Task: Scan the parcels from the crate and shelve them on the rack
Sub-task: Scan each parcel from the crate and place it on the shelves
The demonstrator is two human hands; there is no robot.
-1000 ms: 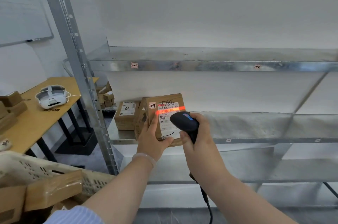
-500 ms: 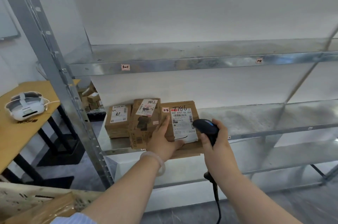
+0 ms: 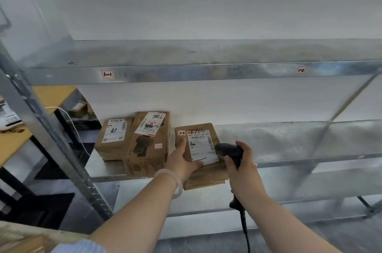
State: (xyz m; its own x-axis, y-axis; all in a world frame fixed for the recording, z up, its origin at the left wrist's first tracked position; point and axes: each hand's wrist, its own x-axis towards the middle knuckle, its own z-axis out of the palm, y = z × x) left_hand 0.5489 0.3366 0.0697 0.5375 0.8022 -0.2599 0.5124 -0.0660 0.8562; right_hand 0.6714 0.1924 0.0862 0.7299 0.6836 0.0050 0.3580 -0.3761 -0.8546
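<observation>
On the rack's middle shelf [image 3: 289, 141], at its left end, a flat parcel [image 3: 113, 139] and a taller carton [image 3: 148, 145] sit touching, label-side out, likely so they stay readable. Just right of the carton, the left hand [image 3: 182, 162] clamps the current parcel [image 3: 203, 149], thumb on its face and fingers round its near edge, which overhangs the shelf lip; it seems to be going in. The right hand [image 3: 241, 172] is curled tight round the barcode scanner [image 3: 228, 150], held aside with no beam showing.

Left grip [image 3: 182, 163], right grip [image 3: 245, 170], both curled
</observation>
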